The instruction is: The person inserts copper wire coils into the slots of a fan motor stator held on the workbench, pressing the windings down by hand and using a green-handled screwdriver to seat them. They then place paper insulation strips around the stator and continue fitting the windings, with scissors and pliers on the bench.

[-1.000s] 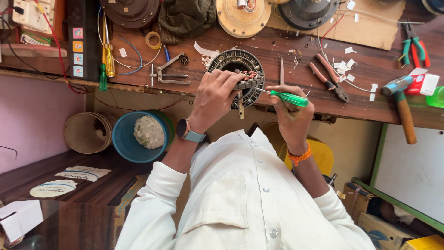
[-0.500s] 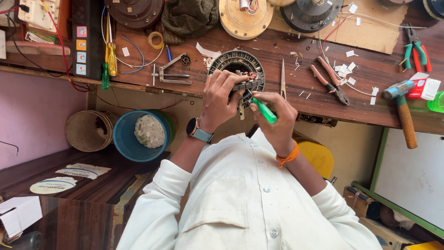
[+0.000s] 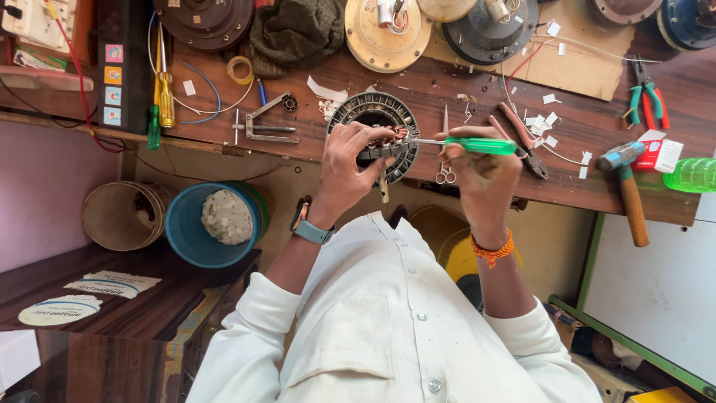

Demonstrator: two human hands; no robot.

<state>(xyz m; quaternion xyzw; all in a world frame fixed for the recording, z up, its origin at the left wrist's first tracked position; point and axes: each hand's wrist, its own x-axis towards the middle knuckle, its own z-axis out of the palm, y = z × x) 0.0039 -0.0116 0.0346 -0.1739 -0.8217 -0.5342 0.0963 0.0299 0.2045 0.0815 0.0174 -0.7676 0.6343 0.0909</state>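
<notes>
The round motor core (image 3: 373, 119), a ring of metal plates with slots, lay on the wooden bench (image 3: 447, 89) at its near edge, straight ahead of the person. The left hand (image 3: 350, 168) gripped its lower rim, fingers curled shut over the copper winding there. The right hand (image 3: 481, 168) was closed in a fist around the green handle of a screwdriver (image 3: 470, 145), whose thin shaft ran level toward the ring and met it just beside the left fingertips. The step in hand looked like prying or tucking at the winding in one slot; any further push would seem to call for a firm hold on the ring and a careful, shallow angle of the tip so the wire is not nicked.

A small pair of scissors (image 3: 445, 173) lay just below the shaft. Farther right sat brown-handled pliers (image 3: 522, 138), a hammer (image 3: 626, 186), red and green pliers (image 3: 647, 97), a small red and white box (image 3: 660, 153) and a green bottle (image 3: 690, 175). White paper scraps (image 3: 548, 119) were scattered between. To the left, a black strip with square coloured stickers (image 3: 113, 82) stood beside a yellow screwdriver (image 3: 164, 93). Below the bench, a blue bucket (image 3: 186, 224) held whitish scraps, and two oval white labels (image 3: 112, 283) lay on a dark table.
</notes>
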